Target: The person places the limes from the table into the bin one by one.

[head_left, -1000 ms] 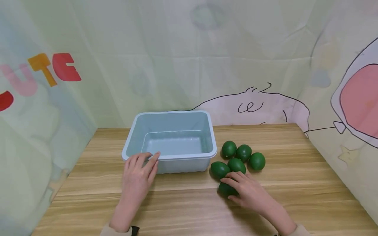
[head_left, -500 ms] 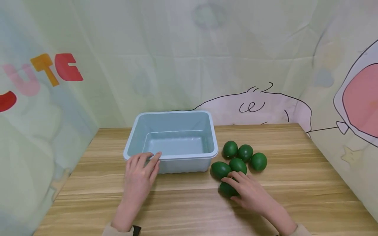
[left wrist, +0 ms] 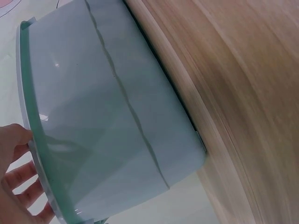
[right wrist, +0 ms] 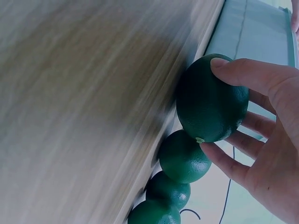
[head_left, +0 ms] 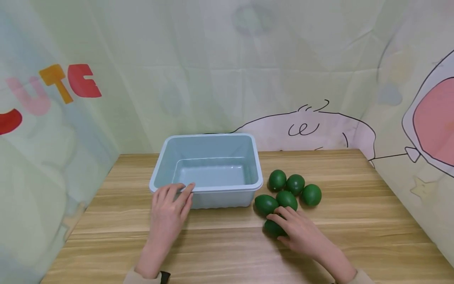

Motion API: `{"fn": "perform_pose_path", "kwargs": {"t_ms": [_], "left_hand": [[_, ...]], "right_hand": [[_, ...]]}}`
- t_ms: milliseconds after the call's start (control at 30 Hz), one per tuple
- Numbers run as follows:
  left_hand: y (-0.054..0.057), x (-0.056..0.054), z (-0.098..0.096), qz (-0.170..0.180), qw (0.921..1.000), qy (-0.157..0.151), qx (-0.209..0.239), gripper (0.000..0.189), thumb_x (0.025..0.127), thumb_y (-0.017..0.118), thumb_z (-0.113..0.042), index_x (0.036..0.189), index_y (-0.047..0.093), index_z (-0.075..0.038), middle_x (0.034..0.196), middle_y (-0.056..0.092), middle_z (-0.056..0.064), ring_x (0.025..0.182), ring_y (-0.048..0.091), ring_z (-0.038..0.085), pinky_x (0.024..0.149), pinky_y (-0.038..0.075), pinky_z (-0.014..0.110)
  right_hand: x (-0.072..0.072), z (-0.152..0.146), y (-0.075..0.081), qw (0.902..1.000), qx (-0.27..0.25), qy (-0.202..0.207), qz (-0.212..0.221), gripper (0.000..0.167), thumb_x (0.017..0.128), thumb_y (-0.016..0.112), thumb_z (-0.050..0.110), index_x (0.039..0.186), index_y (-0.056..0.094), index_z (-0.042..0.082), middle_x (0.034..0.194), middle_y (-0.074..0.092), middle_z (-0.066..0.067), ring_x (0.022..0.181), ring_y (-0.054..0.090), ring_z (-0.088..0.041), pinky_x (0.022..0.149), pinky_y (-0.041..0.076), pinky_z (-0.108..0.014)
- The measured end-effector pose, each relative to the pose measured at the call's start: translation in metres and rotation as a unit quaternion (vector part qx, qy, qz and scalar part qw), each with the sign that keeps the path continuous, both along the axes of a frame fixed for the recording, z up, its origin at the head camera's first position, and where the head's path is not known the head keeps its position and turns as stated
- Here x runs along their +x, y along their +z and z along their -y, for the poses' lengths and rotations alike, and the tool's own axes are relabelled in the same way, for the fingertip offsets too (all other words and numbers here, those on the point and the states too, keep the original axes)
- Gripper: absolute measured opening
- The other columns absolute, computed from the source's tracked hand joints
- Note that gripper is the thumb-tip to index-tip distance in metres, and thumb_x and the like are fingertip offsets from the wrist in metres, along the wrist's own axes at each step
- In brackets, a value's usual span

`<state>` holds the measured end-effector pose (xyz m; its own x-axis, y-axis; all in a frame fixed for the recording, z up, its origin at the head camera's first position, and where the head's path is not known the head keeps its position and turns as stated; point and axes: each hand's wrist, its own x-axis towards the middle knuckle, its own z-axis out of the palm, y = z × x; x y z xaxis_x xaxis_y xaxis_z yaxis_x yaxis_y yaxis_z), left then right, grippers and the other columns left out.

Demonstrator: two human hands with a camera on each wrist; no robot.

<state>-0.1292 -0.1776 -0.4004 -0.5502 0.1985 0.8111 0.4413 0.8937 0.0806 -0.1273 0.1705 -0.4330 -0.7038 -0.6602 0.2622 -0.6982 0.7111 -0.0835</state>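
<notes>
A pale blue plastic bin point(head_left: 221, 199) stands on the table, its inside bare. My left hand point(head_left: 167, 215) rests its fingers on the bin's front rim near the left corner; in the left wrist view the thumb and fingertips meet the rim point(left wrist: 35, 135). To the right of the bin, my right hand point(head_left: 299, 230) holds a dark green lime point(head_left: 273, 228) between thumb and fingers. The right wrist view shows this held lime point(right wrist: 210, 100) low at the tabletop, a small stem nub at its end. Behind it lie several more limes point(head_left: 286, 200).
The table point(head_left: 220, 252) has a wood-grain top. A cloth backdrop point(head_left: 213, 79) with cartoon prints hangs behind it and along both sides. The limes lie close together, and the leftmost one point(head_left: 266, 204) is near the bin's front right corner.
The whole view has shifted slightly, so everything sits a little further right. Both hands, the bin and the limes keep their places relative to one another.
</notes>
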Motion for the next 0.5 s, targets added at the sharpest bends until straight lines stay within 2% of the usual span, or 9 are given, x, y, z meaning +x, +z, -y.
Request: {"fn": "perform_pose_path", "kwargs": {"t_ms": [233, 367, 500], "left_hand": [[-0.0001, -0.0001, -0.0004, 0.001, 1.0, 0.002, 0.001, 0.028, 0.082, 0.071, -0.01, 0.11, 0.072, -0.009, 0.096, 0.066, 0.015, 0.093, 0.057, 0.036, 0.084, 0.043, 0.051], [-0.0003, -0.0005, -0.0011, -0.005, 1.0, 0.002, 0.005, 0.034, 0.075, 0.076, -0.007, 0.109, 0.073, -0.009, 0.096, 0.066, 0.015, 0.092, 0.057, 0.035, 0.083, 0.044, 0.051], [-0.0004, -0.0006, -0.0015, -0.005, 1.0, 0.004, 0.005, 0.037, 0.072, 0.078, -0.006, 0.109, 0.073, -0.01, 0.096, 0.066, 0.014, 0.092, 0.057, 0.035, 0.083, 0.044, 0.051]], "right_hand": [[0.0002, -0.001, -0.0015, 0.9999, 0.0, 0.002, -0.014, 0.058, 0.066, 0.085, 0.022, 0.12, 0.062, 0.019, 0.111, 0.056, 0.005, 0.101, 0.053, -0.011, 0.08, 0.05, -0.036], [0.0007, -0.002, -0.0023, 0.9997, -0.003, 0.004, -0.025, 0.059, 0.065, 0.086, 0.021, 0.119, 0.062, 0.019, 0.11, 0.057, 0.005, 0.1, 0.054, -0.011, 0.078, 0.051, -0.036], [0.0014, -0.0027, -0.0016, 0.9997, -0.004, 0.003, -0.026, 0.058, 0.065, 0.085, 0.021, 0.119, 0.062, 0.018, 0.11, 0.057, 0.005, 0.1, 0.054, -0.012, 0.078, 0.052, -0.037]]}}
